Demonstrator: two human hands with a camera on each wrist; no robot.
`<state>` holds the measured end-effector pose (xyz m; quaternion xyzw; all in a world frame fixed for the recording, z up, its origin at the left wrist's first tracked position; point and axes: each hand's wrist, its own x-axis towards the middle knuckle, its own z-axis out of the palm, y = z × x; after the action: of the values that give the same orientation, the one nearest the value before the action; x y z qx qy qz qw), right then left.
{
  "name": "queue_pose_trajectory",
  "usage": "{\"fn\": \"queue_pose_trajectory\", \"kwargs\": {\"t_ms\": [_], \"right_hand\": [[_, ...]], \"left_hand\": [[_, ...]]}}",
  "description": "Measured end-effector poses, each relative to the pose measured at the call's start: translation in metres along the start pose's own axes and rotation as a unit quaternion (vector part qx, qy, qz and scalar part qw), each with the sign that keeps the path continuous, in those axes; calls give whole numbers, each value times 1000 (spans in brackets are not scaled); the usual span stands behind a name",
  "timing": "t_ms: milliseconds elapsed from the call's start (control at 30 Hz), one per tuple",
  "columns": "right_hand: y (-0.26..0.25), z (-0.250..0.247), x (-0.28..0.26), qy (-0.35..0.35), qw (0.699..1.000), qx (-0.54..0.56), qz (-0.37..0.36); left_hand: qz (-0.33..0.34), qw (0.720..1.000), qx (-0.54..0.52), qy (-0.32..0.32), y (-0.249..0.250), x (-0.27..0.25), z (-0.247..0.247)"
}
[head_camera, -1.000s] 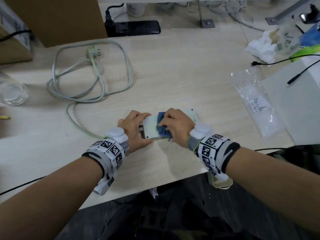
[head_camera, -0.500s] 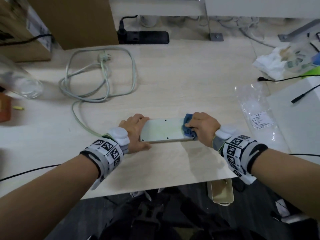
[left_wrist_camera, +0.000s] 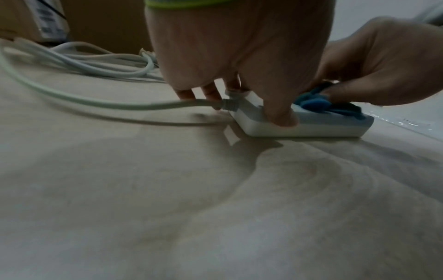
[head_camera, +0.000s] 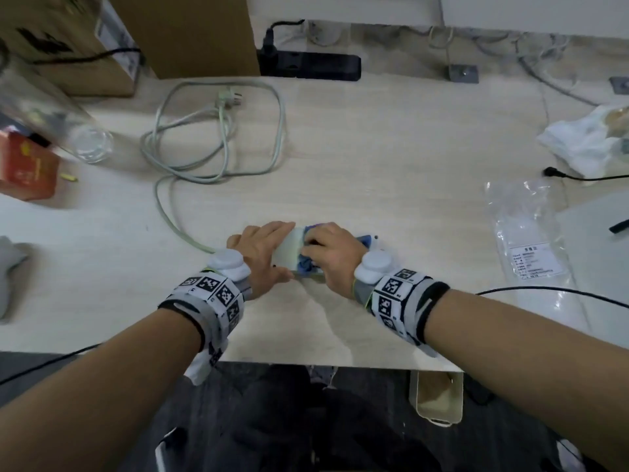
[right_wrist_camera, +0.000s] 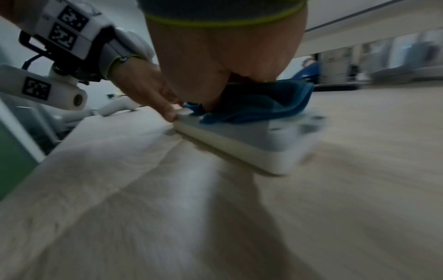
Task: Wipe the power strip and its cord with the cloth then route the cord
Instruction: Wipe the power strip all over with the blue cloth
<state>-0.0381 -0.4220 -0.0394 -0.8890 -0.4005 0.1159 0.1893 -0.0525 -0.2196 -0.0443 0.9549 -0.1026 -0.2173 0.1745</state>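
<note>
Power strip (head_camera: 289,252): we see it lying flat on the table (head_camera: 374,158), lower centre of the head view.
Left hand (head_camera: 262,257): grasping the strip's cord end, thumb on the near edge.
Right hand (head_camera: 332,255): clenched on the blue cloth (left_wrist_camera: 318,103), pressing it onto the strip.
Cord (head_camera: 218,131): we see it coiled at upper left, its plug lying loose on the table.

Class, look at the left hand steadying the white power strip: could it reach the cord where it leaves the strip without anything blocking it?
Probably yes. The left hand holds the power strip at the cord end, and its fingertips already lie right beside the cord. The cloth and right hand are further along.
</note>
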Motion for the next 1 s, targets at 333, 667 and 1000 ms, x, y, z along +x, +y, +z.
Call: {"fn": "queue_pose_trajectory", "kwargs": {"t_ms": [333, 667, 1000], "right_hand": [[31, -28, -47, -148, 979, -138, -12], [27, -4, -42, -70, 995, -23, -67], [-5, 3, 32, -136, 986, -69, -66]], "left_hand": [[-53, 998, -35, 12, -12, -1, 11], [-7, 996, -68, 60, -7, -3, 14], [-11, 981, -160, 109, -14, 1, 23]]}}
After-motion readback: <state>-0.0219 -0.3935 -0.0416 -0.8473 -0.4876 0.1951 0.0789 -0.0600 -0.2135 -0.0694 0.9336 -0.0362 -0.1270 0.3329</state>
